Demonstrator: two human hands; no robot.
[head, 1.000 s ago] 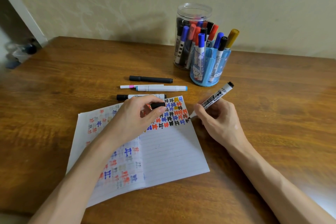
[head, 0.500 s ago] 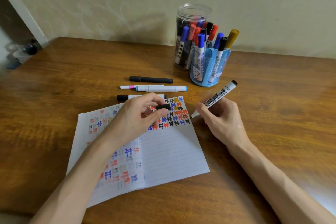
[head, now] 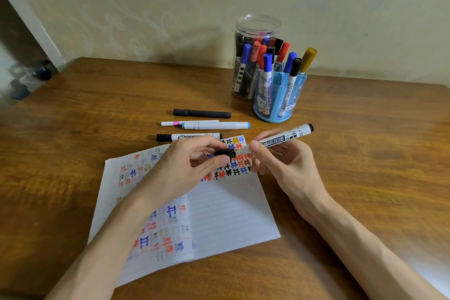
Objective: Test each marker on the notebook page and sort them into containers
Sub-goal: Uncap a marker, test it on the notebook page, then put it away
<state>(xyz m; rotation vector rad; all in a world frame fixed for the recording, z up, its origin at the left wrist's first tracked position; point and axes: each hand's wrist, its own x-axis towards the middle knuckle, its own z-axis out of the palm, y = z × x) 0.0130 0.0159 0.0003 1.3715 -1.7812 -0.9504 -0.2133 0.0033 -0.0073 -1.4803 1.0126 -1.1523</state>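
A wooden tabletop (head: pixel 365 178) is filling most of the frame and running up to a pale wall. An open lined notebook (head: pixel 231 214) is lying on it at lower centre. The upper part of the right page is carrying rows of small blue, red, black and yellow test marks, and fainter marks are showing on the left page.

Both forearms are reaching in from the bottom edge. The left hand (head: pixel 185 168) is hovering over the top of the notebook at centre frame, and the right hand (head: pixel 287 165) is just to the right of it, over the page's upper right corner.

In the upper right-centre a clear plastic jar (head: pixel 258 25) is standing against the wall, holding capped markers upright. A blue holder (head: pixel 289 105) is standing just in front of it, also holding capped markers.

Four pens are lying side by side between the containers and the notebook: a black marker (head: pixel 201 113) farthest back, then a thin pink-banded pen (head: pixel 170 123) touching a white blue-tipped marker (head: pixel 215 125), and a black-capped white marker (head: pixel 170 137) at the notebook's top edge.

The right fingers are curling round a white marker with black lettering (head: pixel 282 137), thumb pressing on its barrel, black end pointing to the upper right. The left thumb and fingers are pinching a black cap (head: pixel 225 153), right by the marker's writing end. Whether the two are touching, I cannot tell.
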